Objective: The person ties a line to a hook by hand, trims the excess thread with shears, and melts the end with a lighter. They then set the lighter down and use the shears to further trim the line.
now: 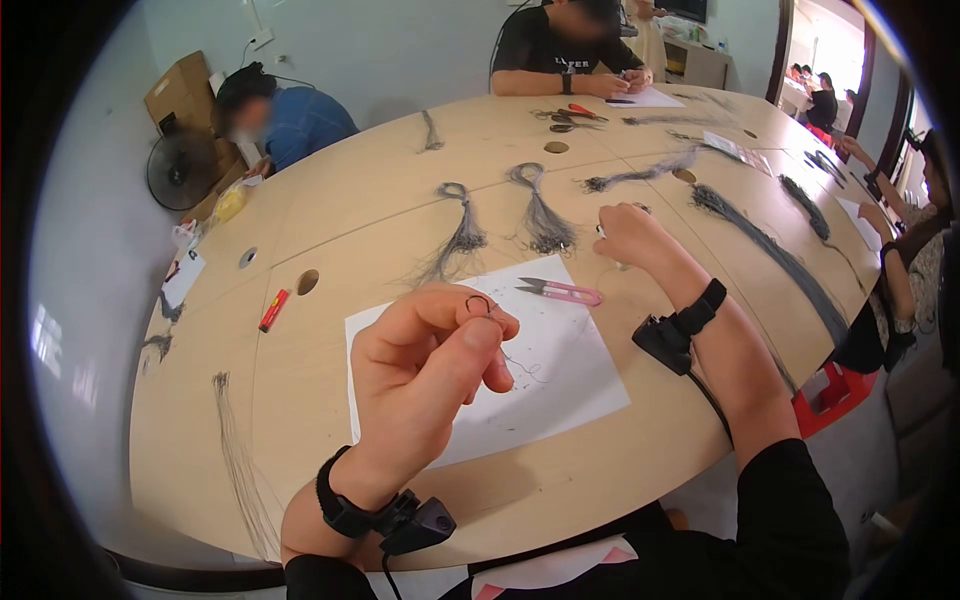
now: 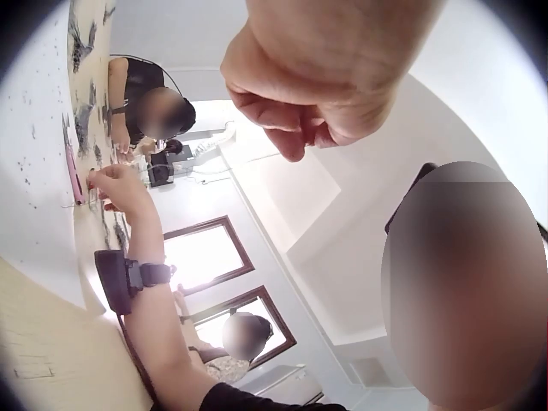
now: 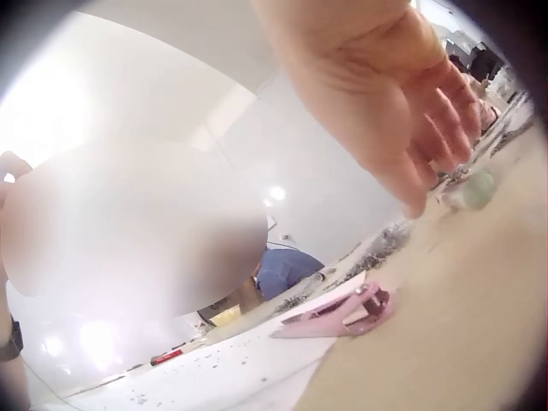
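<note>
My left hand [image 1: 415, 365] is raised over the white paper [image 1: 570, 400], pinching a small dark curved fish hook [image 1: 478, 303] between thumb and forefinger. A thin line [image 1: 525, 368] trails below those fingers. In the left wrist view, the hook is hidden behind the curled left hand [image 2: 312, 86]. Farther out, my right hand [image 1: 640, 240] reaches low over the table, beyond the pink thread snips [image 1: 560, 291]. The right wrist view shows its fingers loosely bent, close to a small greenish object [image 3: 479, 188] that is blurred.
Bundles of line with dark hooks [image 1: 548, 235] lie across the table [image 1: 330, 345], one long bundle [image 1: 770, 255] at right. A red marker-like stick [image 1: 273, 310] lies at left near a cable hole [image 1: 308, 282]. Scissors and pliers [image 1: 568, 118] lie far back. Other people sit around the table.
</note>
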Motion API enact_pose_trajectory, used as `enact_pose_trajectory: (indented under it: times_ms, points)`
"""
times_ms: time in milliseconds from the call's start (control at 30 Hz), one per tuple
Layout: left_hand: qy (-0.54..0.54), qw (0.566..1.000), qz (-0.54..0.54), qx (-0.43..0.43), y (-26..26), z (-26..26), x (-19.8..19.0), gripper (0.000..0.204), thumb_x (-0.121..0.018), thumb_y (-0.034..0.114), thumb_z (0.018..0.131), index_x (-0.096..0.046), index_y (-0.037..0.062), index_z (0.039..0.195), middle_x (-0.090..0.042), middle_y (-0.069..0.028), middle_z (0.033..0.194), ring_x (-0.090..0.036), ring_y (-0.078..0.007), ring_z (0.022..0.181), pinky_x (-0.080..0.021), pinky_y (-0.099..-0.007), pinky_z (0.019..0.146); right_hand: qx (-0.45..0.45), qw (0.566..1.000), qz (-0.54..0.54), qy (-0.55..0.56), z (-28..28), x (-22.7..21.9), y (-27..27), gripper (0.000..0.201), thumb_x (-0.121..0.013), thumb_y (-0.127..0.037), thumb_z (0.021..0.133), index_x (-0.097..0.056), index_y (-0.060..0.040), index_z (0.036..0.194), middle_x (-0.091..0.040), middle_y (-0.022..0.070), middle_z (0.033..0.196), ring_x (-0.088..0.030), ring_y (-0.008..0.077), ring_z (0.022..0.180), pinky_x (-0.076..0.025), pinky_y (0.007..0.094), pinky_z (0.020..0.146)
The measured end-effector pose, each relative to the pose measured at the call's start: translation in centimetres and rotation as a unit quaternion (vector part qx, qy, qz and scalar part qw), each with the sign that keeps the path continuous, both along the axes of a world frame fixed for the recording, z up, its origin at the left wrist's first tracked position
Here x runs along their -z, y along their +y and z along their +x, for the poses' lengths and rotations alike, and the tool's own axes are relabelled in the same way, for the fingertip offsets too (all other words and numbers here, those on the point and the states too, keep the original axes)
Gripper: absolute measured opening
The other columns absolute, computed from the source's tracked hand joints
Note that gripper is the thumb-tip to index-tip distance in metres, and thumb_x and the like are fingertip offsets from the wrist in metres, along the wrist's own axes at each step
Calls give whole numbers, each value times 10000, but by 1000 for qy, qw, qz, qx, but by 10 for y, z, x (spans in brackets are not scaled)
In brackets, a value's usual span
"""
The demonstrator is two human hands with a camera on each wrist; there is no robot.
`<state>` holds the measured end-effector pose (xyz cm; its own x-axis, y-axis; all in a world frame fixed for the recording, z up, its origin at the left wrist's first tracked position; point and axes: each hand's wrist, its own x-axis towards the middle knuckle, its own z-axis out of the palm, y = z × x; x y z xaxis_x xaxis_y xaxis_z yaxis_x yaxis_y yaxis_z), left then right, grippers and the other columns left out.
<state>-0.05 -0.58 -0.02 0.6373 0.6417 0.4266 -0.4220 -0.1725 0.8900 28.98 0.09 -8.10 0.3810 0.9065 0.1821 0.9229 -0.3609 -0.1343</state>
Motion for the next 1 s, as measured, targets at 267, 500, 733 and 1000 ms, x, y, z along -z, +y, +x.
enact_pose_trajectory:
  times_ms: [267,500,733,1000]
  points:
    - [10,998,-54,34,6,-2,2,54,-461,52,770,-501,17,777,-541,-93,765,-521,-103,515,-333,-160,385,-283,781,225,509,-102,-101,-48,183,-531,-95,732,-552,14,878,-575,38,734,-510,67,641,-405,195,560]
    - [-23,996,-37,72,9,3,9,55,-490,25,771,-517,-8,805,-548,-66,754,-522,-94,576,-401,-177,461,-411,800,234,370,-131,-104,-71,193,-526,10,676,-544,11,869,-549,53,752,-493,84,629,-399,207,554]
    - [5,997,-33,65,5,4,9,50,-478,-4,767,-517,-21,792,-539,-71,757,-513,-95,582,-447,-201,520,-396,828,249,309,-135,-99,-69,66,-510,1,680,-514,-20,743,-509,40,682,-441,110,549,-360,224,501]
    - [27,995,-68,64,6,5,10,59,-480,36,773,-524,-1,785,-553,-86,767,-525,-101,551,-378,-168,433,-338,861,254,282,-120,-103,-64,45,-476,-45,731,-487,-6,751,-495,40,673,-455,106,601,-378,216,559]
